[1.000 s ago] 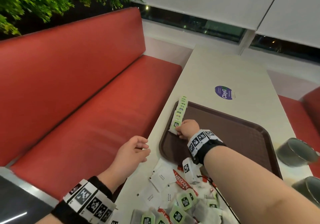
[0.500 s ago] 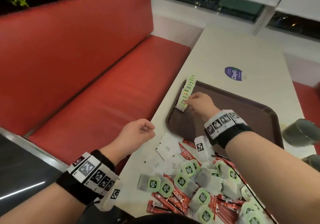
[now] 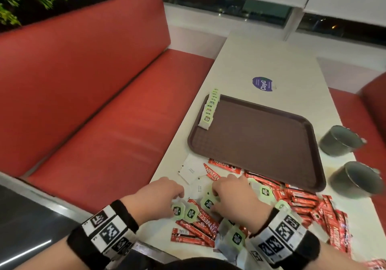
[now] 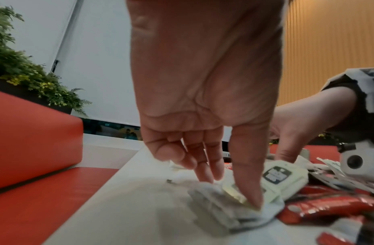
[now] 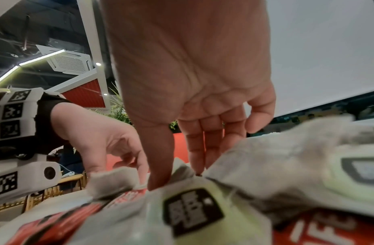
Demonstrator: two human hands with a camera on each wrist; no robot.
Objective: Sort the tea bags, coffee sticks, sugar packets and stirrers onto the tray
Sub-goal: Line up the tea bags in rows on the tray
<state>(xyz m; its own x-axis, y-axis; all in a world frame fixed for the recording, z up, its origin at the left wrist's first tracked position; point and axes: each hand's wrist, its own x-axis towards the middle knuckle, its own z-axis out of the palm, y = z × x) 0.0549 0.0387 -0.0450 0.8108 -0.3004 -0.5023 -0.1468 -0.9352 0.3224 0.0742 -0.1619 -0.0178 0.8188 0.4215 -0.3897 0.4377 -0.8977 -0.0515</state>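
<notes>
At the near edge of the surface (image 3: 261, 60) you are reaching both hands into the mixed pile, the left hand (image 3: 157, 199) pinching a tea bag (image 4: 234, 207) and the right hand (image 3: 236, 198) closing on another tea bag (image 3: 208, 204), so next you are needing to lift them cleanly and add them to the tea bag row (image 3: 210, 109) at the left rim of the tray (image 3: 261, 142).

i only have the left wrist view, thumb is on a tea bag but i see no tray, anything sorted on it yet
Observer: Yes. In the head view a row of tea bags stands along the far left edge of the brown tray.
Operator: what's my right hand doing
Observer: The right hand is down in the pile, fingers on a tea bag.
Operator: any cups near
Observer: Two grey cups stand right of the tray.
</notes>
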